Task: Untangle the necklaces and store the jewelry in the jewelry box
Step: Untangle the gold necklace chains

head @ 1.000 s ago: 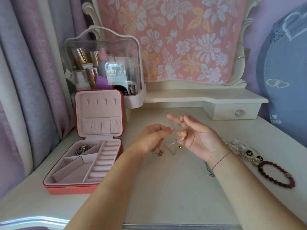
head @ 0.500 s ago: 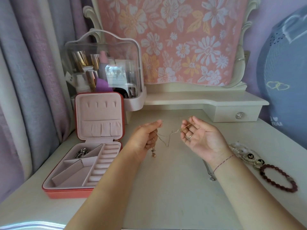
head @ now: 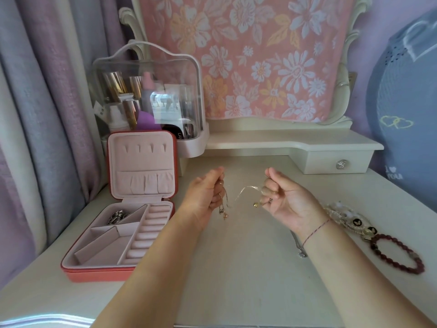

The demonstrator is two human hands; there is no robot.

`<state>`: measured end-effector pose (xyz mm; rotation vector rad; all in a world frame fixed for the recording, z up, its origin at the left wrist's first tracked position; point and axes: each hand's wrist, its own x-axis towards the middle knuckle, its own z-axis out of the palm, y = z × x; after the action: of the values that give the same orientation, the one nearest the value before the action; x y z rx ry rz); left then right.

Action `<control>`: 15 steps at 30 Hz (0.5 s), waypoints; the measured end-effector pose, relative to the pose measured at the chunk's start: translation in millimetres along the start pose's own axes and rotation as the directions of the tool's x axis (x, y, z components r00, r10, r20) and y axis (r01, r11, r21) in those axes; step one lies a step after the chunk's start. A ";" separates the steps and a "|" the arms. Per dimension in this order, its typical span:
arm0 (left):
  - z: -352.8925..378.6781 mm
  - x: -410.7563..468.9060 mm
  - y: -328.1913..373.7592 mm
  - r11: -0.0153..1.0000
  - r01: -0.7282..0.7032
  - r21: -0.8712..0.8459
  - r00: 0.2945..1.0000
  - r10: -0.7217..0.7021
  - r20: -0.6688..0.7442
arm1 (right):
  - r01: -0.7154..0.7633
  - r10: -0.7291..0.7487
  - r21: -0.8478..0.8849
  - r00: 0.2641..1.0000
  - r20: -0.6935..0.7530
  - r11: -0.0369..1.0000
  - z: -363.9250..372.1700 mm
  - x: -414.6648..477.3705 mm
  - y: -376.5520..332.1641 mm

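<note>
Between the grips, thin gold necklace chains (head: 243,190) are strung sideways, pinched by the left hand (head: 205,195) and right hand (head: 283,197); the open red jewelry box (head: 94,276) lies outside the left grip.

Mid desk (head: 236,280) open, front approach free. Necklaces (head: 241,191) strung btwn left hand (head: 205,192) & right hand (head: 286,202) bar that gap. Left: jewelry box (head: 94,274), lid (head: 142,166) upright, access from above only. Right: bracelet (head: 376,250), jewelry pile (head: 347,216).
</note>
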<state>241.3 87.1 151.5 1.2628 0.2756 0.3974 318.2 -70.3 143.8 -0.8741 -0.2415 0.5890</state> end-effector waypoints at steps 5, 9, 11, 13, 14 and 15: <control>-1.8 0.0 2.2 1.000 -0.007 0.019 1.000 0.007 -0.028 | 0.030 -0.030 0.003 1.000 -0.008 1.000 -1.8 0.8 -2.1; -0.8 -2.0 1.2 0.989 -0.025 0.149 0.999 0.028 -0.019 | 0.016 -0.017 0.042 0.999 0.033 0.999 0.7 -1.7 -2.2; -0.3 -5.2 1.3 0.947 -0.082 0.311 0.997 0.081 0.017 | 0.008 -0.013 0.076 0.998 0.066 0.997 1.8 -3.0 -3.0; 2.4 -8.0 -0.9 0.900 -0.133 0.415 0.990 0.100 0.099 | 0.001 -0.010 0.093 0.995 0.100 0.996 2.9 -4.1 -3.3; 4.0 -9.0 -2.4 0.889 -0.145 0.434 0.985 0.090 0.145 | -0.005 -0.006 0.096 0.993 0.117 0.995 3.7 -4.6 -3.1; 5.5 -9.7 -4.0 0.885 -0.151 0.440 0.979 0.072 0.190 | -0.011 -0.002 0.098 0.991 0.132 0.995 4.4 -4.9 -2.9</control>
<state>235.4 77.1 149.1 1.7703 0.1536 0.3313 313.4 -71.7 149.1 -0.7418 -0.3279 0.6584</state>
